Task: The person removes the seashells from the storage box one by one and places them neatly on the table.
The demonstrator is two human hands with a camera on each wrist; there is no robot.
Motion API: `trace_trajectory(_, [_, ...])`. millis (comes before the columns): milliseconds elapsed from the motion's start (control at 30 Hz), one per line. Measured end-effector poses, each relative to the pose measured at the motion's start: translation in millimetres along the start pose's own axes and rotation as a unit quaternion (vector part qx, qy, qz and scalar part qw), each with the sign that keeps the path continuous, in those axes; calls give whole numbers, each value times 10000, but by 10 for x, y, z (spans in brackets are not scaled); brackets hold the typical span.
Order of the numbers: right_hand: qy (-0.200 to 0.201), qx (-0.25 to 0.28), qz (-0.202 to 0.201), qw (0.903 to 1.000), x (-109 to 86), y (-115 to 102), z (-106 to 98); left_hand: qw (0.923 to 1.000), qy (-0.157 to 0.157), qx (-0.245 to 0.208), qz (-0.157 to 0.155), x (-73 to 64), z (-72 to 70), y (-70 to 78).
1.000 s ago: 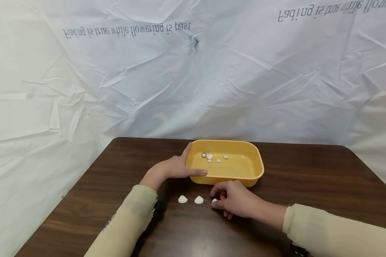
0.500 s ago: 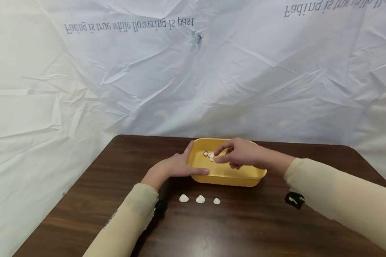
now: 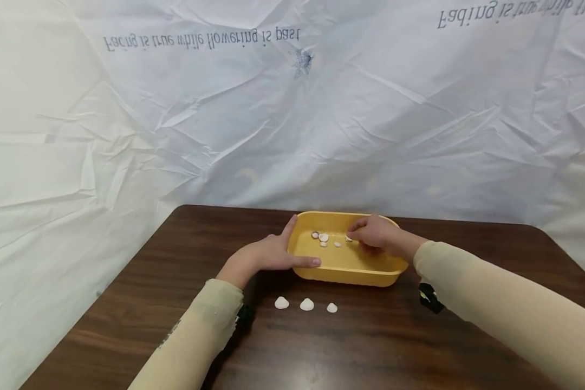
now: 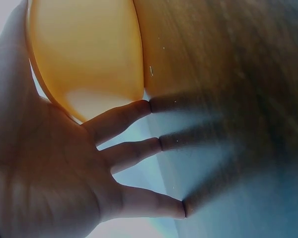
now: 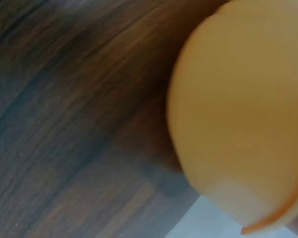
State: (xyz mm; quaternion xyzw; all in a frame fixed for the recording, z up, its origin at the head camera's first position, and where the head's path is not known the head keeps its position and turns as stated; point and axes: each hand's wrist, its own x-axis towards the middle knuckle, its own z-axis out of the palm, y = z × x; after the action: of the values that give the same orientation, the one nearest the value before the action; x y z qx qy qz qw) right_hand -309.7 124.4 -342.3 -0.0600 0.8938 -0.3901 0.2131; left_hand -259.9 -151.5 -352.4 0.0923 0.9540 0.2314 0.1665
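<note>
In the head view, my left hand braces the left end of a yellow plastic tub, its thumb along the near rim. The left wrist view shows this hand's fingers straight and spread, some with tips on the table. My right hand reaches into the tub and pinches a small seashell at its floor. Several other shells lie left of it, among them a white seashell and a darker-rimmed seashell. The right wrist view shows mostly the tub's outer wall.
Three white shells lie in a row in front of the tub: a left shell, a middle shell and a smaller right shell. Everything stands on a dark wooden table. A white printed sheet hangs behind it.
My right hand has left the right-hand shell of the row on the table, moved up into the tub and taken hold of a shell there. The left hand stays at the tub.
</note>
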Motion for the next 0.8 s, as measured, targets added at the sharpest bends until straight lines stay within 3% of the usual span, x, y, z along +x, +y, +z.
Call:
trace_trajectory(133, [282, -214, -32, 9994, 45, 50, 36, 10000, 19, -8, -8, 24, 5, 1])
trace_trajectory(333, [353, -453, -274, 9980, 104, 99, 97, 10000, -10, 0, -27, 29, 9, -6])
trace_trajectory(800, [722, -529, -356, 9953, 127, 136, 157, 10000, -5, 20, 9, 42, 16, -18])
